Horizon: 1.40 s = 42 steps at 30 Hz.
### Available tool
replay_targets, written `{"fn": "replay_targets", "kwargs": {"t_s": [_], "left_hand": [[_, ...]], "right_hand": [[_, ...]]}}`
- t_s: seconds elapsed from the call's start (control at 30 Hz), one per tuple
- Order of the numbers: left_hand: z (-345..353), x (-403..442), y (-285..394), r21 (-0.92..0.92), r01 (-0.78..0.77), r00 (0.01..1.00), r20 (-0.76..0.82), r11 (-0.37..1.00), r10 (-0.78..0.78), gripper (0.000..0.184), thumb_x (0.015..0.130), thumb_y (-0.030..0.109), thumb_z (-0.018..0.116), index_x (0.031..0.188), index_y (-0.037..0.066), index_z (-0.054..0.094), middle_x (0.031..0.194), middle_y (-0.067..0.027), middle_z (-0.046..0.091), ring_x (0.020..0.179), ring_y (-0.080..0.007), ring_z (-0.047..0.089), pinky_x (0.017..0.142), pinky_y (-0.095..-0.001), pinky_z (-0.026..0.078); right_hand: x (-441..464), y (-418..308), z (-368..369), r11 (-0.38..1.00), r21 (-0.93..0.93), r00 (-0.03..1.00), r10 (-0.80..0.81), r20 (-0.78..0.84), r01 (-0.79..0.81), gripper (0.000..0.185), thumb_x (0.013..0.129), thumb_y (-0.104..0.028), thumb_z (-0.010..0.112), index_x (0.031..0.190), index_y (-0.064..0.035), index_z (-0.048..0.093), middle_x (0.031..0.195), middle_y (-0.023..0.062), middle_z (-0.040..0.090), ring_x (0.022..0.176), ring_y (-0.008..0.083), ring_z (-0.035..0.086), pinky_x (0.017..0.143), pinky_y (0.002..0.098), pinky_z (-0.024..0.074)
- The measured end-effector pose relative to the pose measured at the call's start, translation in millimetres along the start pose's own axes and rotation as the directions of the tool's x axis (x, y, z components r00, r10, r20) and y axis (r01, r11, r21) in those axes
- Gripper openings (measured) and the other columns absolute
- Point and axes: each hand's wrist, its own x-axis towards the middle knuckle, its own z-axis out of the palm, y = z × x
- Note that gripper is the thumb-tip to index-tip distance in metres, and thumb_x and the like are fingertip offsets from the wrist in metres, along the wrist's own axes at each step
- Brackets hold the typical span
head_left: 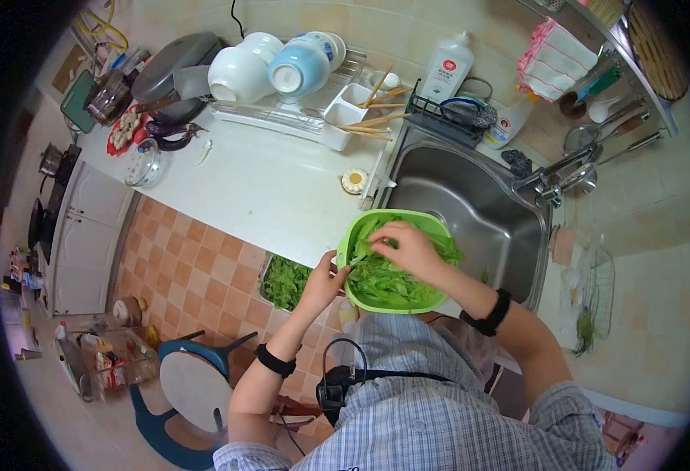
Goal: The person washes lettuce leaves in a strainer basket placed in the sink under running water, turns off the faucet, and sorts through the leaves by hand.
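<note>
A light-green plastic basin point(398, 309) full of leafy greens point(392, 286) rests at the counter's front edge, partly over the sink's near left side. My left hand point(325, 282) grips the basin's left rim, thumb on the edge and the other fingers partly hidden below. Over the upper middle of the greens is my right hand point(408, 247), with thumb and fingers bent together on some leaves. Exactly how many leaves it pinches cannot be made out.
A steel sink point(470, 196) with a faucet point(549, 184) lies to the right. White and blue bowls point(294, 71) stand on a rack behind, near chopsticks point(368, 125). Eggplants point(174, 137) lie at the far left. More greens point(286, 282) fill a container below the counter.
</note>
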Motion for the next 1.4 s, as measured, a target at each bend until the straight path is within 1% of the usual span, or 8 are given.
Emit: {"fn": "replay_targets", "kwargs": {"t_s": [0.07, 0.23, 0.4, 0.6, 0.7, 0.93, 1.2, 1.4], "left_hand": [[0, -2, 3, -0.004, -0.003, 1.0, -0.001, 1.0, 0.003, 0.041, 0.08, 0.014, 0.054, 0.114, 0.002, 0.036, 0.073, -0.0119, 0.052, 0.057, -0.0177, 0.057, 0.044, -0.0277, 0.049], [1, 1, 3, -0.011, -0.006, 1.0, 0.003, 1.0, 0.006, 0.042, 0.079, 0.016, 0.053, 0.114, -0.001, 0.035, 0.073, -0.0132, 0.053, 0.057, -0.02, 0.058, 0.045, -0.0288, 0.05], [1, 3, -1, -0.037, -0.003, 1.0, 0.012, 0.999, 0.004, 0.039, 0.08, 0.012, 0.053, 0.114, 0.002, 0.036, 0.073, -0.0115, 0.053, 0.055, -0.0157, 0.056, 0.042, -0.027, 0.048], [3, 6, -4, -0.073, -0.02, 1.0, 0.017, 0.997, 0.021, 0.041, 0.08, 0.016, 0.052, 0.113, 0.0, 0.036, 0.074, -0.014, 0.053, 0.056, -0.0204, 0.058, 0.045, -0.029, 0.05], [1, 5, -1, -0.02, 0.012, 0.999, 0.038, 1.0, -0.011, 0.038, 0.081, 0.013, 0.052, 0.113, 0.002, 0.035, 0.079, -0.0139, 0.051, 0.058, -0.0186, 0.057, 0.044, -0.0291, 0.051], [1, 4, -5, 0.167, -0.048, 0.999, -0.006, 0.985, 0.05, 0.039, 0.081, 0.015, 0.051, 0.114, 0.001, 0.035, 0.074, -0.0125, 0.052, 0.057, -0.019, 0.058, 0.043, -0.029, 0.05], [3, 2, 5, 0.016, 0.021, 1.0, 0.007, 1.0, -0.021, 0.039, 0.082, 0.014, 0.05, 0.115, 0.001, 0.035, 0.073, -0.0127, 0.052, 0.054, -0.0177, 0.056, 0.041, -0.0282, 0.047], [1, 3, 4, 0.085, 0.014, 1.0, 0.016, 0.996, -0.015, 0.039, 0.082, 0.015, 0.051, 0.115, 0.002, 0.035, 0.076, -0.0135, 0.053, 0.056, -0.0182, 0.057, 0.042, -0.0284, 0.048]], "right_hand": [[-7, -12, -24, 0.91, 0.403, 0.986, 0.144, -0.086, -0.097, 0.021, 0.07, -0.013, 0.062, 0.085, 0.0017, 0.058, 0.073, 0.0084, 0.058, 0.073, 0.0179, 0.057, 0.068, 0.0285, 0.0446], [-37, 14, -47, 0.811, 0.572, 0.955, 0.253, -0.155, -0.122, 0.023, 0.074, -0.012, 0.06, 0.088, 0.0034, 0.054, 0.077, 0.0113, 0.058, 0.074, 0.0168, 0.057, 0.068, 0.0263, 0.0447], [-72, 20, -48, 0.896, -0.235, 0.926, 0.363, -0.1, -0.377, 0.05, 0.068, -0.019, 0.063, 0.11, -0.0022, 0.041, 0.106, 0.0153, 0.049, 0.097, 0.0258, 0.05, 0.08, 0.0359, 0.0409], [-48, 3, -5, 0.849, -0.516, 0.99, -0.057, 0.128, 0.115, 0.079, 0.06, -0.028, 0.069, 0.122, 0.0002, 0.03, 0.122, 0.0174, 0.035, 0.114, 0.029, 0.034, 0.095, 0.0389, 0.0253], [-38, 22, 26, 0.802, -0.596, 0.996, 0.023, 0.089, 0.034, 0.094, 0.052, -0.033, 0.073, 0.124, 0.0032, 0.025, 0.115, 0.0185, 0.04, 0.11, 0.0285, 0.037, 0.093, 0.039, 0.0269], [-29, 37, 39, 0.86, -0.51, 0.964, 0.159, 0.215, -0.028, 0.072, 0.049, -0.028, 0.074, 0.108, 0.0027, 0.045, 0.095, 0.0131, 0.05, 0.094, 0.026, 0.048, 0.079, 0.0358, 0.0392], [-31, 40, -7, 0.969, 0.046, 0.961, 0.236, 0.143, -0.244, 0.045, 0.054, -0.019, 0.068, 0.095, -0.0037, 0.056, 0.096, 0.016, 0.055, 0.086, 0.0269, 0.055, 0.073, 0.0343, 0.0442], [-34, 18, -33, 0.961, -0.065, 0.932, 0.276, 0.236, -0.268, 0.067, 0.053, -0.021, 0.07, 0.112, -0.0029, 0.045, 0.114, 0.0182, 0.045, 0.103, 0.029, 0.046, 0.087, 0.0347, 0.0367]]}}
